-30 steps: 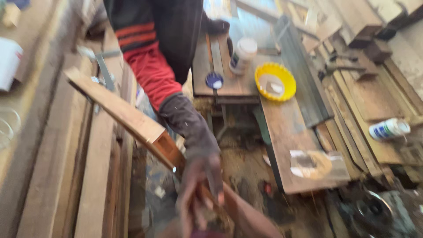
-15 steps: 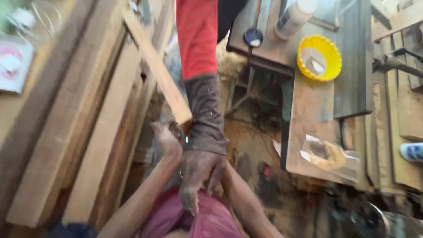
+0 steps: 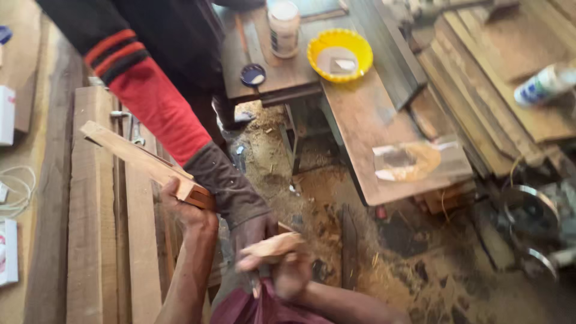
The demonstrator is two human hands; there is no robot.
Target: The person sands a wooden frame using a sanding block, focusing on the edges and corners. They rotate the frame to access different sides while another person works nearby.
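Observation:
My left hand (image 3: 183, 211) grips the near end of a long wooden strip (image 3: 129, 153) that slants up to the left over the stacked planks. My right hand (image 3: 287, 269) is closed around a short pale wooden piece (image 3: 273, 246), held low in the middle above my maroon shirt. A co-worker's arm in a black, red and brown sleeve (image 3: 157, 111) reaches down from the top left. That co-worker's hand (image 3: 251, 231) lies between my two hands, touching the wood; blur hides its fingers.
Thick planks (image 3: 90, 252) lie along the left. A wooden bench (image 3: 366, 129) carries a yellow bowl (image 3: 339, 55), a white jar (image 3: 283, 27), a blue lid (image 3: 252, 75) and a glue-smeared sheet (image 3: 408, 162). Sawdust (image 3: 336, 240) covers the floor. A white bottle (image 3: 543, 84) rests on boards at right.
The view swung back to the right. My left hand now grips the strip's end firmly, my right hand came up holding the pale wooden piece, and the co-worker's hand has shifted upward.

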